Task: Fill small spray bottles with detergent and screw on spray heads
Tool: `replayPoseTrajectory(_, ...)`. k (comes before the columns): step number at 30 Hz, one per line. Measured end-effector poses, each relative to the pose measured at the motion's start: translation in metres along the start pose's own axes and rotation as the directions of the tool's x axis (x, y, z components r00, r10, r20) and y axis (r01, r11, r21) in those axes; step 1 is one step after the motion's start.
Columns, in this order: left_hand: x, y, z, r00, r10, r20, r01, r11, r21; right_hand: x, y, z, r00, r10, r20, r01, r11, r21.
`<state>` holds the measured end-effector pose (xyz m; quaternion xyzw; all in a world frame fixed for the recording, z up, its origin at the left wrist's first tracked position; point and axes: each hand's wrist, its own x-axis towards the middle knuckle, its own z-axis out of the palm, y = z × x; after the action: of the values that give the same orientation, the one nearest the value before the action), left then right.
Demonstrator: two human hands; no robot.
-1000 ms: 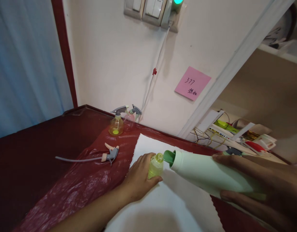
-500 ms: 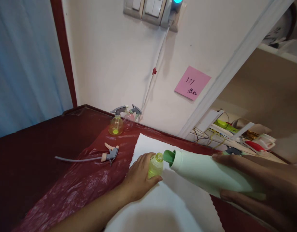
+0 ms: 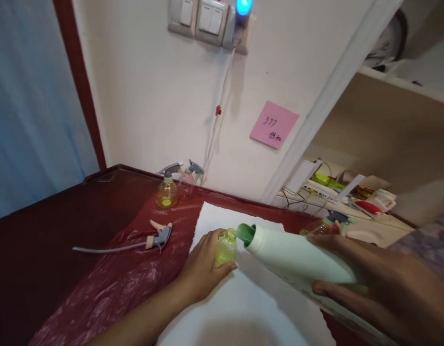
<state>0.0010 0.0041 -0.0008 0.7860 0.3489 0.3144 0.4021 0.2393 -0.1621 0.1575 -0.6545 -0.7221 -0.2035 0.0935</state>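
Wrapped round a small yellow see-through spray bottle (image 3: pixel 226 250), my left hand (image 3: pixel 203 262) keeps it upright on a white sheet (image 3: pixel 222 307). The bottle has no top on, and its neck is open. My right hand (image 3: pixel 373 278) grips a large pale green bottle (image 3: pixel 297 257) that lies tilted, mouth to the left. Its green spout (image 3: pixel 246 234) sits just beside the small bottle's neck; I cannot make out any liquid stream. Left of my left hand, a grey and peach spray head (image 3: pixel 160 238) with a long clear tube lies on red plastic film (image 3: pixel 128 274).
Two spray bottles, one yellow (image 3: pixel 166 192) and one pink (image 3: pixel 186 185), stand by the wall. Another spray bottle (image 3: pixel 321 225) is partly hidden behind the pale green bottle. A white cord (image 3: pixel 225 79) hangs from a wall socket. Shelves with assorted items are at right.
The view has shifted slightly, so more of the spray bottle at right shows. Both hands keep their holds, and the spout stays beside the small bottle's neck.
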Motion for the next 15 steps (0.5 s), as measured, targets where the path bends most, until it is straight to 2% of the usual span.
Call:
replayPoseTrajectory(3, 0.001, -0.005, 0.0, 1.0, -0.01, 0.002, 0.01, 1.0, 0.007, 0.0, -0.008, -0.001, 0.993, 0.115, -0.025, -0.11, 0.983, 0.149)
replayPoseTrajectory(6, 0.003, -0.011, 0.001, 1.0, -0.016, 0.004, 0.016, 1.0, 0.012, -0.003, -0.005, 0.0, 0.954, 0.3, 0.0, -0.279, 0.889, 0.363)
replayPoseTrajectory(8, 0.004, -0.013, 0.001, 1.0, -0.012, 0.007, 0.012, 1.0, 0.021, -0.007, 0.001, 0.004, 0.901, 0.434, -0.006, -0.381, 0.799, 0.465)
replayPoseTrajectory(10, 0.005, -0.013, 0.0, 1.0, -0.016, 0.017, 0.015, 0.999, 0.038, -0.012, 0.006, 0.011, 0.827, 0.56, -0.039, -0.454, 0.707, 0.542)
replayPoseTrajectory(12, 0.007, -0.012, -0.002, 0.999, -0.029, 0.039, 0.027, 0.998, 0.054, -0.016, 0.009, 0.02, 0.751, 0.657, -0.061, -0.474, 0.602, 0.643)
replayPoseTrajectory(15, 0.007, -0.008, -0.006, 0.996, -0.06, 0.064, 0.056, 0.997, 0.059, -0.017, 0.008, 0.039, 0.658, 0.751, -0.058, -0.437, 0.443, 0.783)
